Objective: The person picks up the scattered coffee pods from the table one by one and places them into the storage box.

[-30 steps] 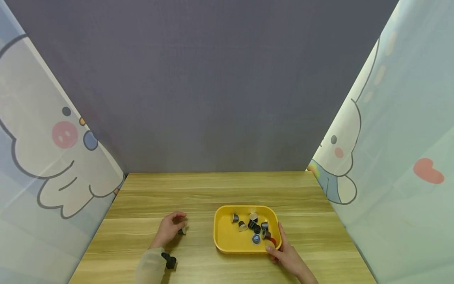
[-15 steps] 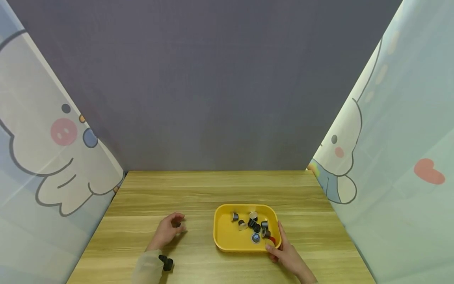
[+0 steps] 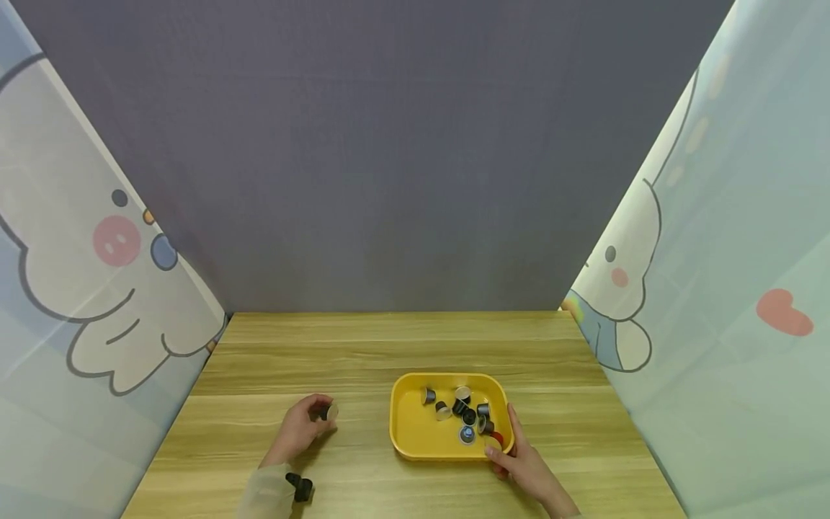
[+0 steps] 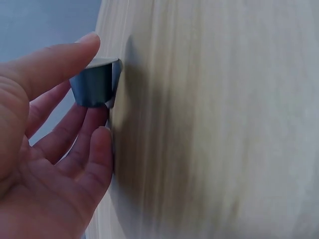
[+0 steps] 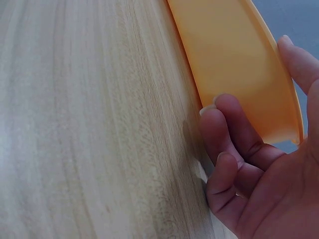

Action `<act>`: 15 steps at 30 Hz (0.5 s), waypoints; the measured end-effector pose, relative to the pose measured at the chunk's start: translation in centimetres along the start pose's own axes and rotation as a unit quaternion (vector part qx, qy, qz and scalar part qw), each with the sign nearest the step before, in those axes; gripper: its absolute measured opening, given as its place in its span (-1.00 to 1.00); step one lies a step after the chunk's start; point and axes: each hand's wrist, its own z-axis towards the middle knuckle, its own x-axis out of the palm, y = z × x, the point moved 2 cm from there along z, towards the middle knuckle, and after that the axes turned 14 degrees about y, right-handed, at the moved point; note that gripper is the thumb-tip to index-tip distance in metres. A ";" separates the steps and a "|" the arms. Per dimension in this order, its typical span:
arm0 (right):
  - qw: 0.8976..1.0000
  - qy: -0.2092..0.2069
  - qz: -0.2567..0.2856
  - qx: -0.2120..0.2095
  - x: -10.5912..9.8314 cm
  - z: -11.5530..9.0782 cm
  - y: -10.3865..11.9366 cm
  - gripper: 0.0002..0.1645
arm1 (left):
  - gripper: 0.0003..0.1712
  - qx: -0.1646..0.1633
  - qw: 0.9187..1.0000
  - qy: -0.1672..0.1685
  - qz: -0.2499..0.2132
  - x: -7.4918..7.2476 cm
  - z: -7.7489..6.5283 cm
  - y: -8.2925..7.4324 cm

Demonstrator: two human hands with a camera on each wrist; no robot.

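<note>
My left hand (image 3: 300,427) pinches a dark coffee capsule with a pale lid (image 4: 92,84) between thumb and fingers, close over the wooden table. In the left wrist view the capsule is lid up, with the thumb along its lid side and fingers behind and below. My right hand (image 3: 528,472) grips the near right corner of a yellow tray (image 3: 411,448), thumb over the rim and fingers curled against the outer wall (image 5: 234,59). Inside the tray lie several coffee capsules (image 3: 469,417), mostly dark, in its right half; a red one (image 3: 497,438) is near the right thumb.
The wooden table (image 3: 363,339) ends at a dark grey cloth backdrop (image 3: 389,180). Patterned curtains hang on the left (image 3: 78,303) and right (image 3: 733,288). A black strap mount (image 3: 301,488) sits on the left wrist.
My left hand has closed on the capsule that was on the table and has shifted slightly left, turning the pale lid into view. The right hand and tray are nearly still.
</note>
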 end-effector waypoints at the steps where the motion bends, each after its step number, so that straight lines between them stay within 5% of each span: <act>1: 1.000 -0.001 0.001 0.000 0.0 0.0 0.0 0.22 | -0.51 -0.001 1.000 -0.002 0.002 0.0 -0.1 0.1; 15: 1.000 -0.002 -0.005 0.000 -0.1 -0.1 0.0 0.22 | -0.57 -0.034 0.999 0.002 -0.009 -0.3 -0.5 0.4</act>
